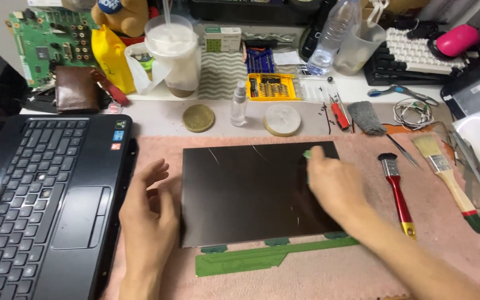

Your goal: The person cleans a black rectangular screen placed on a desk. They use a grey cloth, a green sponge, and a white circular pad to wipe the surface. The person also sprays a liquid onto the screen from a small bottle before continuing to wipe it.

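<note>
Bare screen panel flat on a pink mat, both hands on it.

The black laptop base (45, 194) lies at the left; just right of it, on the pink mat (362, 266), the dark screen panel (240, 189) lies face up, its green circuit strip (262, 256) along the near edge. The left hand (148, 216) rests open against the panel's left edge. The right hand (334, 186) pinches something small and green (307, 154) near the far right corner. The panel looks thin, stiff, light and fragile; hold it by the edges, away from the strip. Two brushes (398, 191) lie at the right.
</note>
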